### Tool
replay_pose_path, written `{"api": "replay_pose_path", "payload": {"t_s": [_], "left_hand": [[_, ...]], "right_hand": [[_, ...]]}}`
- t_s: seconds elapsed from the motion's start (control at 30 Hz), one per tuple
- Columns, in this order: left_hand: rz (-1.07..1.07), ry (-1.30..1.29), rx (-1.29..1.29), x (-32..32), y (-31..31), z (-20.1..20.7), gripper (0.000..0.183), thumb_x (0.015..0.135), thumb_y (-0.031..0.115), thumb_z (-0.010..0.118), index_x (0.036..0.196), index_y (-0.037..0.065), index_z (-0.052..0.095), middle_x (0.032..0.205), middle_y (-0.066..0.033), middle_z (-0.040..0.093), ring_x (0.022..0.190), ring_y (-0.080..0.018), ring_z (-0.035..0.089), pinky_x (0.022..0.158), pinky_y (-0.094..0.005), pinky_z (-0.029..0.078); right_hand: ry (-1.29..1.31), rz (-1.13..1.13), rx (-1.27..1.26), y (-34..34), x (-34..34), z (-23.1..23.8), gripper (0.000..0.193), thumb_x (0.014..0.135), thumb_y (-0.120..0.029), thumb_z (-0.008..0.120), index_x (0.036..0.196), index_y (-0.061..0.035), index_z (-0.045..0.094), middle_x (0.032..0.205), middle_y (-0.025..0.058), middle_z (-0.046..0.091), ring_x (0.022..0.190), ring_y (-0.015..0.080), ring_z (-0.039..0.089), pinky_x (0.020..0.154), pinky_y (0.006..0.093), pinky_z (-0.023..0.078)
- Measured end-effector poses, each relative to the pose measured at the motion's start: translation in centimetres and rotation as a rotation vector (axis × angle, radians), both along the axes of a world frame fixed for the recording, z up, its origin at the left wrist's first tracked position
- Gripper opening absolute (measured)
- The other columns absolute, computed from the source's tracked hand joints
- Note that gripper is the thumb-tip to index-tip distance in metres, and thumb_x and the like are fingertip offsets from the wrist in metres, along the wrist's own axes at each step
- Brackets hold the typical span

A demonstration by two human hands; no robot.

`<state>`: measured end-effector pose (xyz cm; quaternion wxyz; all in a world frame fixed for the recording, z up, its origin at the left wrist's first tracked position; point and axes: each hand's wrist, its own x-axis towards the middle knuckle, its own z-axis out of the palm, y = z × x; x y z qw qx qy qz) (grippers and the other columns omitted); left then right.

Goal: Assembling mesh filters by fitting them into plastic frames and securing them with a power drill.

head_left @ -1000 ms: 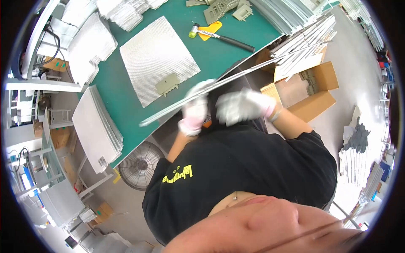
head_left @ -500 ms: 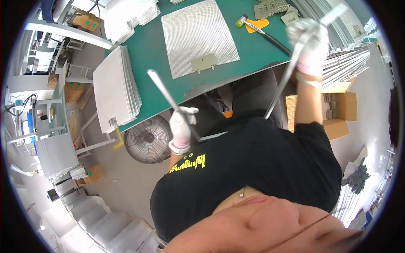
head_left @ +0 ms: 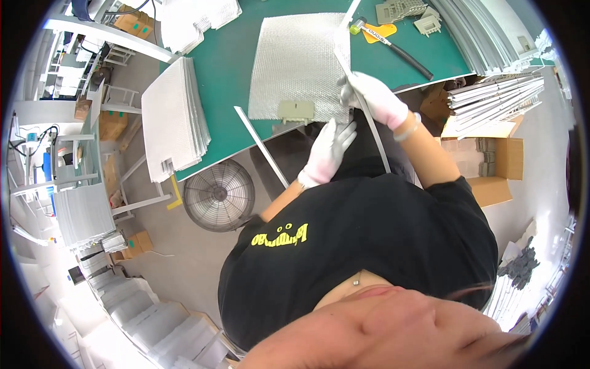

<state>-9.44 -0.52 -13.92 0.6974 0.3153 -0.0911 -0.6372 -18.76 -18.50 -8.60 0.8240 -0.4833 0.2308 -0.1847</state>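
Note:
My right hand [head_left: 376,101], in a white glove, is closed around a thin pale metal frame strip [head_left: 373,132]. Beyond that hand the strip runs over the right edge of a silvery mesh sheet [head_left: 295,55] and bends near its far end. A second strip length [head_left: 261,144] slants past the table edge on the left; whether the two join is hidden at my lap. My left hand [head_left: 327,154], also gloved, has its fingers stretched out just below the sheet's near edge and grips nothing visible. A beige tabbed plate [head_left: 296,111] lies on that near edge.
The green table [head_left: 227,80] carries a mallet [head_left: 399,52], an orange piece [head_left: 382,32] and beige plates [head_left: 399,11]. Stacked sheets [head_left: 175,117] overhang its left end. Strips [head_left: 491,101] and a carton [head_left: 507,160] stand right. A round fan [head_left: 219,195] sits below.
My right hand has come inward and down from the table's right with its strip, now over the sheet. My left hand has let go of the left strip and moved right toward the sheet.

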Motion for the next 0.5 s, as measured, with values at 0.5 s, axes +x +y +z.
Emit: {"api": "replay_pose_path", "payload": {"t_s": [0.5], "left_hand": [[0.1, 0.295, -0.135, 1.1, -13.4, 1.7, 0.023, 0.102, 0.019, 0.055, 0.111, -0.003, 0.055, 0.112, -0.0186, 0.062, 0.105, -0.0295, 0.061, 0.096, -0.0403, 0.05]], "right_hand": [[-0.072, -0.323, -0.142, 4.2, -3.3, -1.4, 0.059, 0.106, -0.018, 0.045, 0.159, -0.0075, 0.023, 0.081, 0.0017, 0.053, 0.056, 0.0048, 0.042, 0.061, 0.0223, 0.048]]}}
